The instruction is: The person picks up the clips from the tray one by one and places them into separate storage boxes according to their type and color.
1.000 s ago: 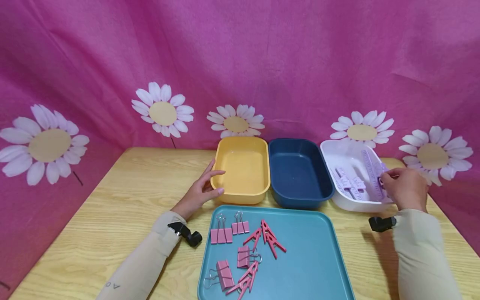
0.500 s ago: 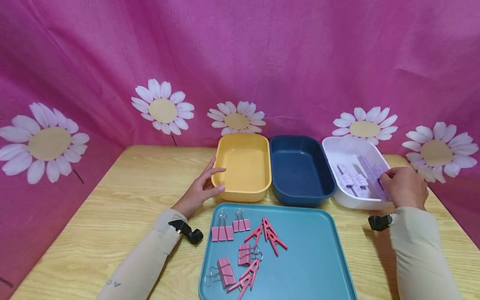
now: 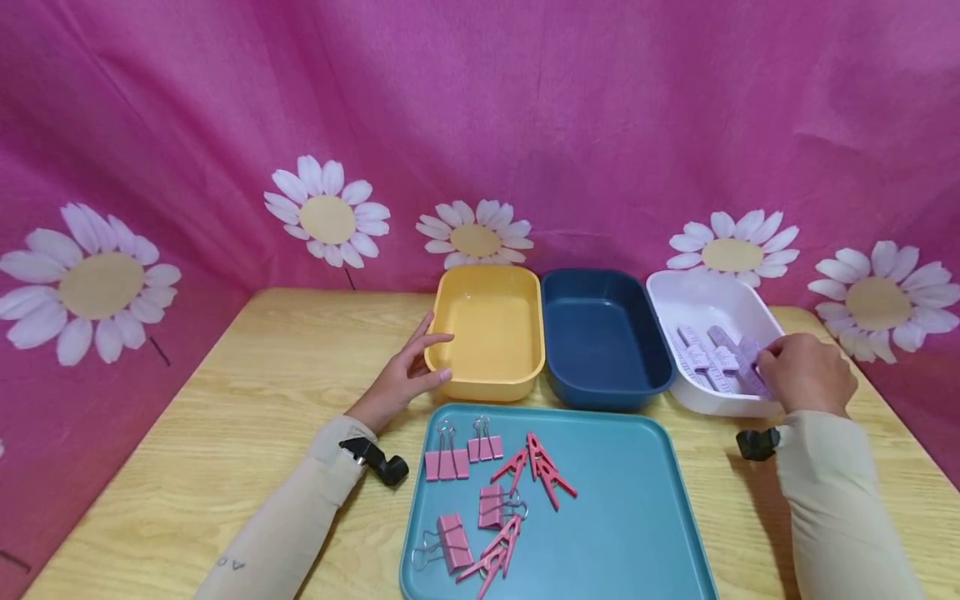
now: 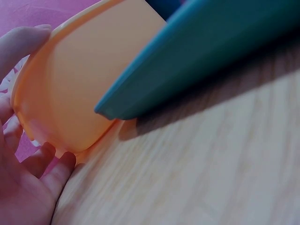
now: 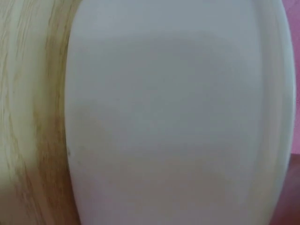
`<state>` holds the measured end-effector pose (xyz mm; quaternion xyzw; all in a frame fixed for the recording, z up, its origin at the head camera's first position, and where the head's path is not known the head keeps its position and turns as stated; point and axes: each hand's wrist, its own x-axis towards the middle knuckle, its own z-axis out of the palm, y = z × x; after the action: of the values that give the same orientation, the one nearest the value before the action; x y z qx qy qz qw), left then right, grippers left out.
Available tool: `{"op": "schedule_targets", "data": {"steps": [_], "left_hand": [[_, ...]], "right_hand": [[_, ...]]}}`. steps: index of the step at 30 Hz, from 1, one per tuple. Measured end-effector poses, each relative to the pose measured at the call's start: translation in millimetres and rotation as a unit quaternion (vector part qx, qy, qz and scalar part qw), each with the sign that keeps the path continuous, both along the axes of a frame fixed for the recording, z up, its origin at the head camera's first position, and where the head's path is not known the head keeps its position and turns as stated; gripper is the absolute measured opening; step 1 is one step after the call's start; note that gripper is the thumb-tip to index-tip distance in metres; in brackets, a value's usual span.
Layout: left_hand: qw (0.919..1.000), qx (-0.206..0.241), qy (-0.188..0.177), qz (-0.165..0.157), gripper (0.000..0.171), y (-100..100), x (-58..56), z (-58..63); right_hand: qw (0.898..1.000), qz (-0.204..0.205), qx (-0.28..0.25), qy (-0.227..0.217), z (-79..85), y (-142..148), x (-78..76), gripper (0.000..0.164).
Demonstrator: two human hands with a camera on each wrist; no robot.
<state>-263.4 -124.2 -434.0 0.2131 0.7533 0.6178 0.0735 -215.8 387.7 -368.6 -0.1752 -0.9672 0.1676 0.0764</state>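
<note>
My left hand (image 3: 401, 379) grips the near left corner of the yellow bin (image 3: 491, 392), thumb at the front and a finger over the rim. In the left wrist view, more fingers lie against the bin's outside wall. At the far right, my right hand (image 3: 808, 373) reaches over the rim of the white bin (image 3: 723, 407). Its fingers pinch a light purple plastic caliper (image 3: 748, 358), which slants low inside the bin, with one end hidden by the hand. Beside it lie other purple calipers (image 3: 697, 358). The right wrist view shows mostly the white bin's outer wall (image 5: 164, 112).
A dark blue bin (image 3: 609, 396) stands between the yellow and white ones. In front, a teal tray (image 3: 607, 500) bears several pink binder clips (image 3: 447, 465) and red-pink clothespins (image 3: 551, 483) on its left half. A flowered pink cloth (image 3: 600, 125) hangs behind the wooden table (image 3: 247, 392).
The caliper in my right hand has gone down from upright against the white bin's right side to lower beside the others. My left hand keeps its place on the yellow bin.
</note>
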Motion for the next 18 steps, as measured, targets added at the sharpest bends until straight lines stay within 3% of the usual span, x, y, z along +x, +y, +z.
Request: {"op": "schedule_targets", "data": {"steps": [4,10,18], "left_hand": [[1.0000,-0.003,0.001,0.002,0.050,0.3,-1.2,0.9],[1.0000,-0.009,-0.002,0.005,0.049,-0.4,-0.6,-7.3],[1.0000,0.001,0.010,0.002,0.049,0.7,-2.5,-6.2]], "right_hand": [[1.000,-0.003,-0.010,-0.009,1.4,0.0,-1.1,0.031],[0.999,-0.009,-0.022,-0.029,0.5,-0.9,1.5,0.034],[0.999,-0.006,-0.029,-0.019,1.9,-0.1,1.0,0.037]]}}
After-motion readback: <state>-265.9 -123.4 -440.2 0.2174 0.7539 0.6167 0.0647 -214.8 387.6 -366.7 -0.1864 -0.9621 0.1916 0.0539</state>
